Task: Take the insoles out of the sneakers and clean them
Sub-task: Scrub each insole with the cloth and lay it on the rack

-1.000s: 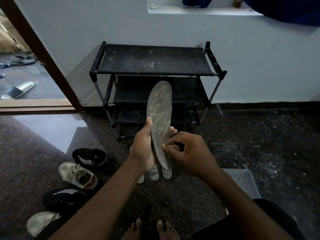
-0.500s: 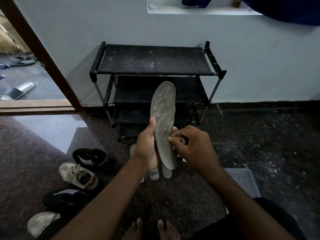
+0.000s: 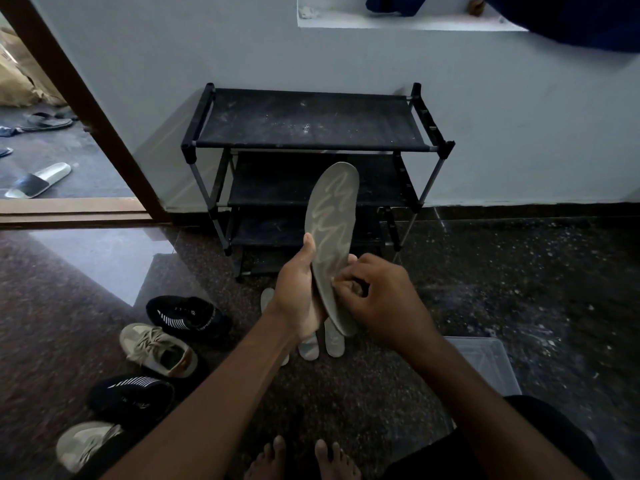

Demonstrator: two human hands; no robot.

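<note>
My left hand [image 3: 298, 296] grips a grey insole [image 3: 332, 216] by its lower half and holds it upright, with pale zigzag streaks on its face. My right hand [image 3: 377, 303] has its fingers curled and pinches a small pale piece against the insole's lower edge; what the piece is I cannot tell. Other grey insoles [image 3: 334, 341] lie on the floor under my hands, partly hidden. At lower left stand two black sneakers [image 3: 187, 315] [image 3: 131, 396] and two beige sneakers [image 3: 156, 349] [image 3: 83, 441].
A black three-tier shoe rack [image 3: 311, 119] stands against the wall behind the insole. A clear plastic box [image 3: 485, 362] sits on the floor at my right. My bare feet [image 3: 301, 459] are at the bottom. An open doorway with a slipper [image 3: 38, 180] is at far left.
The insole has tilted a little to the right and shifted right with my left hand. My right hand has moved slightly along the insole's lower edge.
</note>
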